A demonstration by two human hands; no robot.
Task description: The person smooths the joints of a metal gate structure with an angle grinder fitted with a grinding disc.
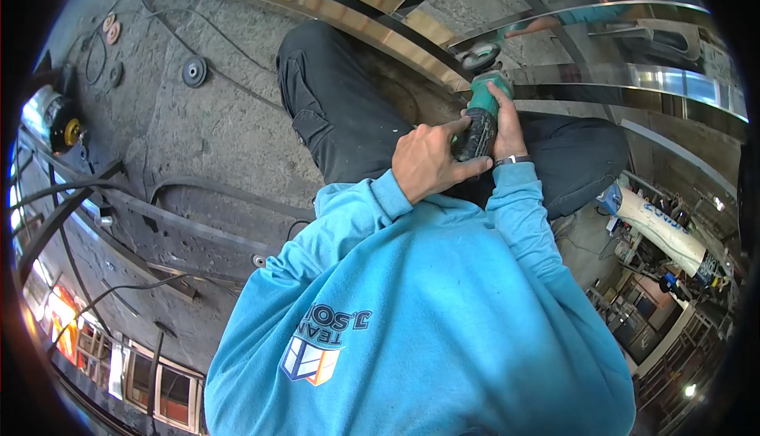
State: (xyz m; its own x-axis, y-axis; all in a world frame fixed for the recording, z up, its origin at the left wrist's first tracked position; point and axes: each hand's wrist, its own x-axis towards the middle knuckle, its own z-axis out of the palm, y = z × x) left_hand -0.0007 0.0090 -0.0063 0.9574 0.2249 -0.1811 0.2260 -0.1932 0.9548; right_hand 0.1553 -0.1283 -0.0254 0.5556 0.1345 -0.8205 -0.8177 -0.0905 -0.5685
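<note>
A green and black angle grinder (480, 123) is held in front of my lap, its head pointing away from me. At its far end sits a round disc (480, 57), close to the polished metal bars. My left hand (426, 159) is closed on the black rear part, with the thumb across the end and the fingers over the side. From the right, my right hand (507, 123) wraps the green body, its thumb lying along the top. A dark band circles my right wrist.
Polished metal bars (554, 95) cross ahead and to the right. On the concrete floor at left lie a loose disc (194, 72), cables and another grinder (59, 123). Dark metal bars (182, 218) run beside my left side. A pale cylinder (661, 226) is at right.
</note>
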